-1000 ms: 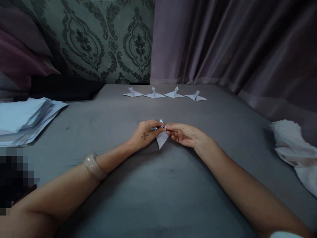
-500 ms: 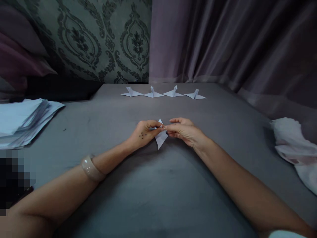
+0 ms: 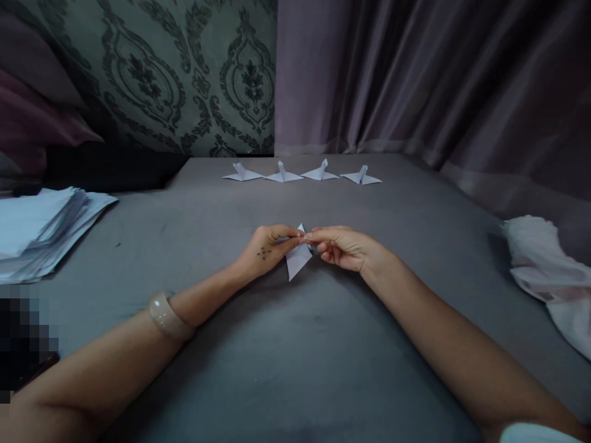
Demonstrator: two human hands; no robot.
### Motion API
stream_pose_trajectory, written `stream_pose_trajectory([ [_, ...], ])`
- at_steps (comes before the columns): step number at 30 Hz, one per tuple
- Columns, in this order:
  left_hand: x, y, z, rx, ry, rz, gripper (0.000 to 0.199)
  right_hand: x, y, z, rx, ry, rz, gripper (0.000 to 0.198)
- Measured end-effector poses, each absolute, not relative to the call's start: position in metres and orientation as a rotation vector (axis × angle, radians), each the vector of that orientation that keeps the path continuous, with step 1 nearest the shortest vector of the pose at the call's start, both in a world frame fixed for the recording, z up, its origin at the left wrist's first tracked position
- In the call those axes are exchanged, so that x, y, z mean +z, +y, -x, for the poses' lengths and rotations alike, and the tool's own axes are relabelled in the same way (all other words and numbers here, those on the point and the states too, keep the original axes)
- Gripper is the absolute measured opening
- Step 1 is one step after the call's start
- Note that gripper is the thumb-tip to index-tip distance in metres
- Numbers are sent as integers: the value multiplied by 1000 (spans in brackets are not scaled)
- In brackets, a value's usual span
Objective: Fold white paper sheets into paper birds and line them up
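A small white folded paper figure (image 3: 298, 261) is held just above the grey surface, between my two hands. My left hand (image 3: 272, 247) pinches it from the left with thumb and fingers. From the right, the thumb and forefinger of my right hand (image 3: 344, 245) pinch its upper middle part, fingertips meeting those of the left. One pointed flap sticks down towards me and another tip pokes up behind the fingers. The pinched part is hidden by my fingertips.
Several white folded paper birds (image 3: 282, 173) stand in a row at the far edge of the grey surface (image 3: 277, 369). A stack of white paper (image 3: 50, 234) lies at the left. A crumpled white cloth (image 3: 545, 264) is at the right, near the purple curtain (image 3: 332, 80).
The right hand's forefinger and thumb have come together more, with its other fingers curled in. The paper figure has turned slightly, its lower point shifting left.
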State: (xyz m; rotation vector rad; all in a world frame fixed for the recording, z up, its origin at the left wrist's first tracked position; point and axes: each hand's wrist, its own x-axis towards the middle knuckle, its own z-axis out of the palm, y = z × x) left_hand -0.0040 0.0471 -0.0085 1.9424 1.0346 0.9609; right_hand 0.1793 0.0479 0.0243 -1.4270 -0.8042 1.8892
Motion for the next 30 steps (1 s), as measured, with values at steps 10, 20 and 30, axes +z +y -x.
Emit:
stream_pose_trajectory([
  [10, -8, 46, 4, 958, 1082, -1914, 19, 26, 38, -169, 1530, -925, 1564, 29],
  [20, -7, 48, 4, 957, 1065, -1800, 18, 24, 43, -173, 1637, -937, 1552, 25],
  [30, -8, 50, 3, 953, 1057, -1834, 18, 22, 45, -173, 1580, -961, 1605, 25],
])
